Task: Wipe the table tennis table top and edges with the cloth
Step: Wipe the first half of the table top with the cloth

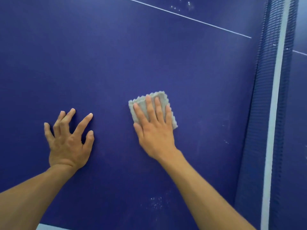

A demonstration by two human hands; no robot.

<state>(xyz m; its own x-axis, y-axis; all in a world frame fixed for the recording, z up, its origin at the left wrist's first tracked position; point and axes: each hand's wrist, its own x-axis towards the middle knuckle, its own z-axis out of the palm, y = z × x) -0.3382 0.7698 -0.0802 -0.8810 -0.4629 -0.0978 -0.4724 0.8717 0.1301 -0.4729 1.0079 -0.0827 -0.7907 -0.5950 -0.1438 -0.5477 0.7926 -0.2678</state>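
Observation:
The dark blue table tennis table top (149, 60) fills the view. A small grey folded cloth (163, 98) lies flat on it, right of the middle. My right hand (153, 128) presses on the cloth with straight fingers and covers most of it. To the left, my left hand (68, 140) rests on the bare table top with its fingers spread and holds nothing.
The net (272, 113) with its white top band runs along the right side. A thin white centre line (186, 17) crosses the far part of the table. White specks (156, 203) lie near the front edge, and others (189, 4) at the far top. The table's near edge (49, 226) shows at bottom left.

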